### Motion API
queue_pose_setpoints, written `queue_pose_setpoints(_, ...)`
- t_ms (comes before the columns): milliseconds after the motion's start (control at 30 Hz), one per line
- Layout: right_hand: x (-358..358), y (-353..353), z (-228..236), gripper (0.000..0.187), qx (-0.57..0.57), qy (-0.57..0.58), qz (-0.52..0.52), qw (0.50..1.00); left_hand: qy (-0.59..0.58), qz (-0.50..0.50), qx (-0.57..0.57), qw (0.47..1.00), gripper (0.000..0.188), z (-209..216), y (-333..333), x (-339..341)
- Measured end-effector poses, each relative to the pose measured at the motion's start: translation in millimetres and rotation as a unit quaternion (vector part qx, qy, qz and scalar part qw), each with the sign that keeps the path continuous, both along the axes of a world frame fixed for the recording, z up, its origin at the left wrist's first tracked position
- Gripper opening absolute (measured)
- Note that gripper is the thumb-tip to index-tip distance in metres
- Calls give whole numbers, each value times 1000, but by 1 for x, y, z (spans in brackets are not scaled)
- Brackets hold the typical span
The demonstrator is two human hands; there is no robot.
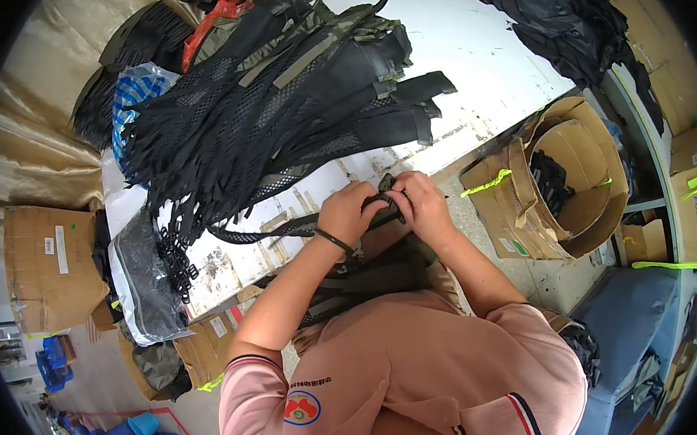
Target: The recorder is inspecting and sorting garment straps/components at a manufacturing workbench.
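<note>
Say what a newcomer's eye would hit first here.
Probably the big heap of black mesh strips spread over the white table, with a bright red bag at its far side. Next, the left hand and right hand close together at the table's near edge, working a black strip. Then the open cardboard box on the right.

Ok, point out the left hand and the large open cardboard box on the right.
Left hand [346,213]: head view, back of the hand.
Large open cardboard box [494,214]: head view, outer wall.
</note>
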State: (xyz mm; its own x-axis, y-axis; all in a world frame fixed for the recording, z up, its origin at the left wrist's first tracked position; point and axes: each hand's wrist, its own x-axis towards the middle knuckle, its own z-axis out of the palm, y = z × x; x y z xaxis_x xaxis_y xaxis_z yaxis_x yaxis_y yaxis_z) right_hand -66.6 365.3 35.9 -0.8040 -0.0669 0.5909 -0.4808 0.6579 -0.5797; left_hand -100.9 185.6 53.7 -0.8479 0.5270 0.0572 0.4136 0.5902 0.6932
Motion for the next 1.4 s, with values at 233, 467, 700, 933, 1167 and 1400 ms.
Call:
queue_pose_setpoints(233, -10, 9, 22, 13, 65, -36, 63, 995, 23, 69, 96, 993, 18, -3, 3, 15)
queue_pose_setpoints(467, -21, 6, 22, 6, -31, -152, 88, 984, 175, -11, 112, 978, 11, -5, -2, 35)
queue_pose_setpoints(700, 3, -5, -21, 12, -515, -360, 89, 773, -50, 35, 126, 990, 12, -1, 0, 43)
queue_pose_setpoints(933, 11, 7, -6, 16, -495, -460, 214, 705, -320, 67, 309, 893, 12, -5, -13, 33)
queue_pose_setpoints(1167, 20, 12, -5, 23, -503, -523, 330, 603, -200, 0, 300, 933, 19, 6, -23, 26)
queue_pose_setpoints(1400, 27, 0, -19, 9, -235, -323, 122, 908, -287, 18, 280, 916, 20, -1, -13, 31)
